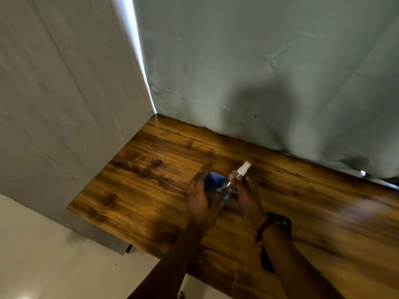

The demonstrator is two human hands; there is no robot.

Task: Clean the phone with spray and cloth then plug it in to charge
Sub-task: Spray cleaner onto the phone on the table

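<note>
Right now both hands meet low over the wooden counter [140,180], near its back edge. The left hand [199,199] is curled round the near-left side of the phone [212,181], of which only a blue patch shows between the hands, held just above the wood. The right hand [248,197] pinches the spray bottle [236,175] about its clear neck.

What matters is how the bottle lies against the phone. Its long axis runs on a slant: the clear base is down toward the left hand and crosses the phone's right edge, while the white spray head [245,166] is up and away to the right, past the phone. The head therefore sits beyond the surface it must wet — and which way its opening faces is lost in motion blur.

My judgement is that spraying has not begun, so the task is at an early stage. The right hand, already on the bottle, needs to tip or turn it until the head looks down at the blue face, while the left hand keeps the phone steady. No cloth or charging cable can be made out.
</note>
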